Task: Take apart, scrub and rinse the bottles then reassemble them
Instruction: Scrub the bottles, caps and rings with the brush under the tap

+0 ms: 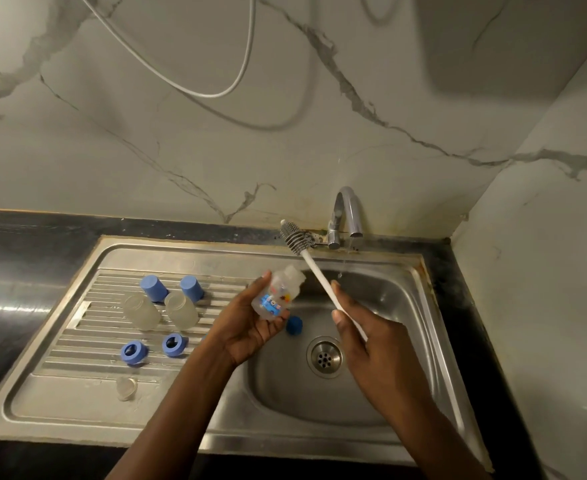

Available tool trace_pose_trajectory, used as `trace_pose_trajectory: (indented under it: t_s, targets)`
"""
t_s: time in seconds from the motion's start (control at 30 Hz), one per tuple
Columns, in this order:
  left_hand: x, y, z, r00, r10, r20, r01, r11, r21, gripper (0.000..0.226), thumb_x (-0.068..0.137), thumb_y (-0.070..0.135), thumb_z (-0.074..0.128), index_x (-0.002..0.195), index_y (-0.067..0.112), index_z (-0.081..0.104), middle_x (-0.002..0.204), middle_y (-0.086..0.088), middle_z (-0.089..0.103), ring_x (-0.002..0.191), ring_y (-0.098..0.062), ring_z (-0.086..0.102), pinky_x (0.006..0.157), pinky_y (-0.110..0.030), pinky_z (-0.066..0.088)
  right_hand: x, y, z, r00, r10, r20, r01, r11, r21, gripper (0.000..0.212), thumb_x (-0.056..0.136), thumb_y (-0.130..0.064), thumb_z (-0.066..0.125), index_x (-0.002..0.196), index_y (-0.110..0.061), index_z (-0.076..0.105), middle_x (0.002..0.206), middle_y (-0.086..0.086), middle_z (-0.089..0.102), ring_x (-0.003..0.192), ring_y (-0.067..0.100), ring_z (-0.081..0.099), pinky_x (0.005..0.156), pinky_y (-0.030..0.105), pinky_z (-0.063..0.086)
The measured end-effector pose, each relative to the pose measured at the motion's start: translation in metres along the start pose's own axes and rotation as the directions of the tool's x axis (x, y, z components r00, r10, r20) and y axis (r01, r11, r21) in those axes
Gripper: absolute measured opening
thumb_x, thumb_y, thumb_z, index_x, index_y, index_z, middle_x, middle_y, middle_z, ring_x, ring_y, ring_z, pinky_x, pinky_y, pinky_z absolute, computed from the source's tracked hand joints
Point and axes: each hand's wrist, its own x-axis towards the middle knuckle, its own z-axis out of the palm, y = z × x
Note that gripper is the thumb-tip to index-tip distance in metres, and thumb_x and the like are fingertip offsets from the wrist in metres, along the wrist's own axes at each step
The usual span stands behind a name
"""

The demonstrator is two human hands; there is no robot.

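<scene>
My left hand (pixel 250 323) grips a small clear bottle (pixel 278 294) with a colourful label, tilted with its open neck toward the tap. My right hand (pixel 358 327) holds the white handle of a bottle brush (pixel 294 234), its grey bristle head raised outside the bottle near the tap. On the draining board lie two clear bottles (pixel 141 311), two blue caps (pixel 153 288), two blue collar rings (pixel 133 352) and a clear teat (pixel 126 388). Another blue part (pixel 294 325) sits in the basin, partly hidden behind my left hand.
The steel sink (pixel 382 403) has a drain (pixel 325 356) at its middle. A chrome tap (pixel 345 216) at the back runs a thin stream of water. Dark countertop surrounds the sink; marble walls stand behind and on the right. A hose loops on the wall above.
</scene>
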Motion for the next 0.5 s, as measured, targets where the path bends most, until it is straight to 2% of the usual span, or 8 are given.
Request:
trace_pose_trajectory:
  t_s: [0.07, 0.13, 0.23, 0.3, 0.4, 0.5]
  targets:
    - [0.002, 0.012, -0.010, 1.000, 0.026, -0.010, -0.026, 1.000, -0.017, 0.066, 0.088, 0.037, 0.078, 0.142, 0.005, 0.059, 0.127, -0.021, 0.068, 0.099, -0.026, 0.068, 0.074, -0.032, 0.065, -0.002, 0.008, -0.011, 0.999, 0.030, 0.019, -0.029, 0.999, -0.019, 0.045, 0.105, -0.042, 0.054, 0.146, -0.059, 0.046, 0.076, -0.006, 0.071, 0.052, 0.007, 0.059, 0.053, 0.028, 0.053]
    - [0.003, 0.023, -0.018, 0.998, 0.047, -0.031, -0.047, 0.999, -0.006, 0.069, 0.087, 0.038, 0.078, 0.144, 0.006, 0.058, 0.128, -0.021, 0.067, 0.102, -0.026, 0.068, 0.076, -0.032, 0.064, -0.006, 0.015, -0.017, 0.997, 0.053, 0.060, -0.048, 0.996, -0.070, 0.046, 0.105, -0.041, 0.055, 0.148, -0.056, 0.046, 0.082, -0.005, 0.075, 0.056, 0.010, 0.063, 0.056, 0.030, 0.056]
    - [0.004, 0.036, -0.023, 0.997, 0.048, -0.060, -0.048, 0.999, 0.006, 0.069, 0.085, 0.040, 0.079, 0.143, 0.007, 0.058, 0.116, -0.019, 0.072, 0.085, -0.022, 0.072, 0.070, -0.029, 0.065, -0.012, 0.022, -0.016, 0.988, 0.071, 0.140, -0.062, 0.996, -0.071, 0.045, 0.105, -0.041, 0.056, 0.145, -0.059, 0.048, 0.065, -0.020, 0.065, 0.049, 0.005, 0.055, 0.052, 0.022, 0.048]
    - [0.004, 0.040, -0.021, 0.997, 0.037, -0.074, -0.036, 0.999, 0.013, 0.069, 0.083, 0.039, 0.081, 0.141, 0.008, 0.058, 0.109, -0.018, 0.072, 0.075, -0.020, 0.071, 0.063, -0.026, 0.064, -0.015, 0.024, -0.012, 0.982, 0.067, 0.176, -0.058, 0.997, -0.058, 0.044, 0.105, -0.042, 0.058, 0.142, -0.064, 0.048, 0.069, -0.017, 0.069, 0.052, 0.004, 0.056, 0.059, 0.029, 0.054]
    - [0.005, 0.043, -0.017, 0.993, 0.063, -0.104, -0.056, 0.996, 0.065, 0.064, 0.080, 0.039, 0.081, 0.133, 0.008, 0.061, 0.098, -0.016, 0.073, 0.071, -0.016, 0.066, 0.060, -0.021, 0.061, -0.015, 0.024, -0.008, 0.976, 0.053, 0.210, -0.040, 0.997, -0.064, 0.045, 0.104, -0.046, 0.057, 0.142, -0.068, 0.045, 0.076, -0.008, 0.073, 0.058, 0.006, 0.062, 0.064, 0.034, 0.057]
    - [0.004, 0.045, -0.013, 0.977, 0.170, -0.131, -0.142, 0.969, 0.201, 0.066, 0.078, 0.045, 0.081, 0.134, 0.013, 0.063, 0.115, -0.018, 0.067, 0.076, -0.017, 0.065, 0.062, -0.023, 0.059, -0.014, 0.022, -0.008, 0.971, 0.045, 0.236, -0.015, 0.992, -0.129, 0.044, 0.103, -0.050, 0.056, 0.140, -0.071, 0.043, 0.082, -0.013, 0.075, 0.068, 0.006, 0.067, 0.068, 0.032, 0.057]
